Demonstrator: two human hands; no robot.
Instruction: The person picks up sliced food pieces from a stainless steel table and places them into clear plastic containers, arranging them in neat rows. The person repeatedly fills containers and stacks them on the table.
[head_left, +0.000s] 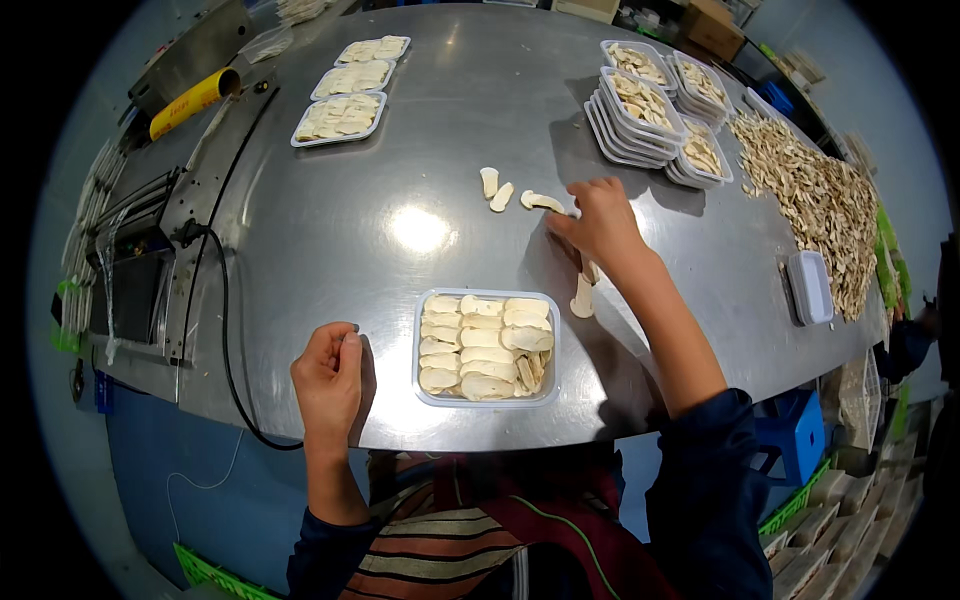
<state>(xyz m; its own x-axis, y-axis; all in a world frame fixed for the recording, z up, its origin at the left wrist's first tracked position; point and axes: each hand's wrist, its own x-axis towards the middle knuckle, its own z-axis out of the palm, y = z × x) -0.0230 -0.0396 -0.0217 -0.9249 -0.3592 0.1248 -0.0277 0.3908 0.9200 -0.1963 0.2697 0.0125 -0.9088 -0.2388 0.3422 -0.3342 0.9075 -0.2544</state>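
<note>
A white plastic tray (417, 345) sits near the table's front edge. Pale sliced mushrooms (484, 337), likely king oyster, fill it in three columns, with darker narrow slices (530, 371) at its lower right corner. Left of the tray, my left hand (328, 379) rests with curled fingers and nothing visible in it. My right hand (602, 225) reaches beyond the tray, thumb and fingertips beside a curved mushroom slice (541, 201); its fingers partly hide whatever is under them. Two short slices (495, 189) lie farther left, and another slice (582, 296) lies below my right wrist.
Three filled trays (339, 118) stand at the back left. Stacked trays of slices (637, 105) stand back right, beside a heap of dried-looking slices (817, 202) and nested trays (810, 287). A machine (135, 292) with a black cable (226, 322) occupies the left side.
</note>
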